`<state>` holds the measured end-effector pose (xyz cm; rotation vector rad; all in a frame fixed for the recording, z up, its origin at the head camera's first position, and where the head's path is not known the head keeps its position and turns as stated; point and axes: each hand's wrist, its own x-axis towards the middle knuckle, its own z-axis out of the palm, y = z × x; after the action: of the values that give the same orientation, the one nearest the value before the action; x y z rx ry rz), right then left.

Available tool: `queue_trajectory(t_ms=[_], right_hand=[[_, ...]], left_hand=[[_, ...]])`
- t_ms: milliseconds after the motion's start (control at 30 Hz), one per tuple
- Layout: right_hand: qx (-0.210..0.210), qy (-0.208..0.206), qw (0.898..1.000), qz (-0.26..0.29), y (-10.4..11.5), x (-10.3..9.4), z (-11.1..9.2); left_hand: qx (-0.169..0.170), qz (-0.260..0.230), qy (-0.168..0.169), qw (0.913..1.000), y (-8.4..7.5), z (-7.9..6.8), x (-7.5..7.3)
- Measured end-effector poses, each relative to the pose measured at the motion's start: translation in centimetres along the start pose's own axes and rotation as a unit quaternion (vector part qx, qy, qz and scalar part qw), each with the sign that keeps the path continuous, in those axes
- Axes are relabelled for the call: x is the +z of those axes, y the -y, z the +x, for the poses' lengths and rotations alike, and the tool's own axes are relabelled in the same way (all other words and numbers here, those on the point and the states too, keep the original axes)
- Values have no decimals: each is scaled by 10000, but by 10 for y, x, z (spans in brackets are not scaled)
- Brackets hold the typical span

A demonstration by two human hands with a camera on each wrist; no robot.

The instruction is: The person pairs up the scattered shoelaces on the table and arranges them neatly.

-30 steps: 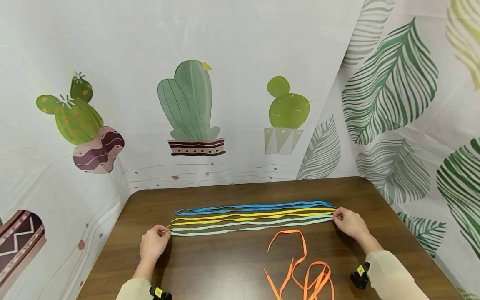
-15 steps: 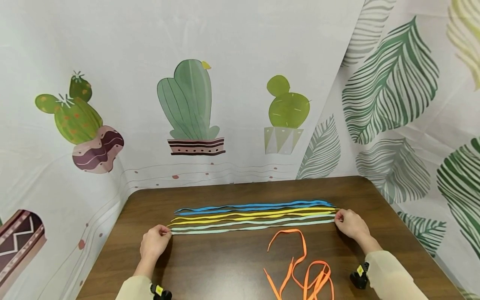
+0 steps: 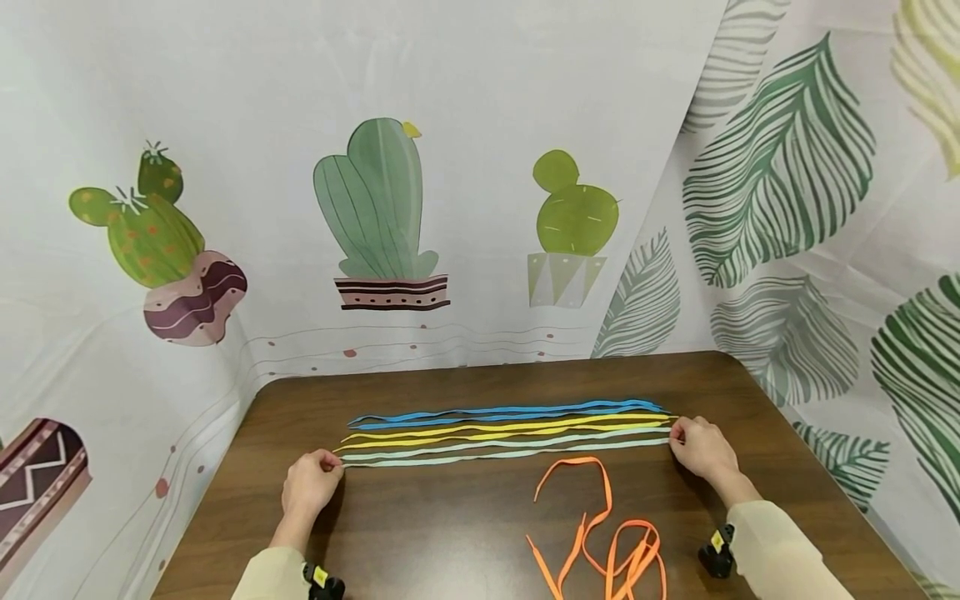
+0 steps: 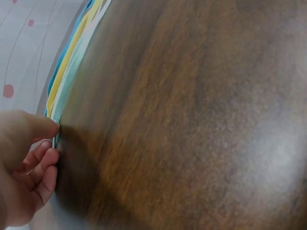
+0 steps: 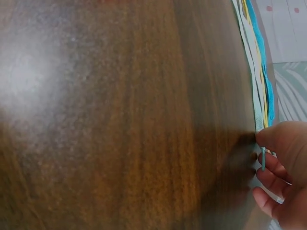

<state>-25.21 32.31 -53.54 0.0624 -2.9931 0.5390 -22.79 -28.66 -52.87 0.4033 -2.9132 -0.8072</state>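
Observation:
A pale mint-green shoelace (image 3: 506, 454) lies doubled in two long strands across the table. My left hand (image 3: 307, 483) pinches its left end between thumb and fingers, the tip showing there in the left wrist view. At the other end, my right hand (image 3: 705, 450) pinches the mint lace; its tip pokes out below the thumb in the right wrist view. Just behind it run a yellow shoelace (image 3: 487, 437) and, farthest back, a blue shoelace (image 3: 525, 408), both also doubled and roughly parallel. The fingers partly hide the mint ends.
Orange shoelaces (image 3: 641, 562) lie in a loose, looped heap at the front right of the brown wooden table (image 3: 420, 533). A printed cloth backdrop (image 3: 480, 208) with cacti and leaves stands behind the table.
My right hand has shifted slightly to the right, drawing the mint lace straighter and flatter. The left hand has barely moved. The yellow, blue and orange laces stay in place.

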Motion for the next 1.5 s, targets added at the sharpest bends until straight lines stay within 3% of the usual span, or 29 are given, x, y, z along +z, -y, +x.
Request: queue_trajectory(t_ms=[333,800,1167,1500], right_hand=[[-38,-179,9997,-153,3,-1,-5],[-237,-345,9991,-36,13,-8,-9],[-645,-452,9968,124,37,-9,-17],[-916,-280,9953,137,54,-7,-16]], left_hand=[[134,-82,-87,9998,3,-4,-2],[416,-33,-24,9991,-3,-11,-18],[862,-189,-85,9961,-30,-22,-27],[1665,-174,-252,9856,-62,-28,-14]])
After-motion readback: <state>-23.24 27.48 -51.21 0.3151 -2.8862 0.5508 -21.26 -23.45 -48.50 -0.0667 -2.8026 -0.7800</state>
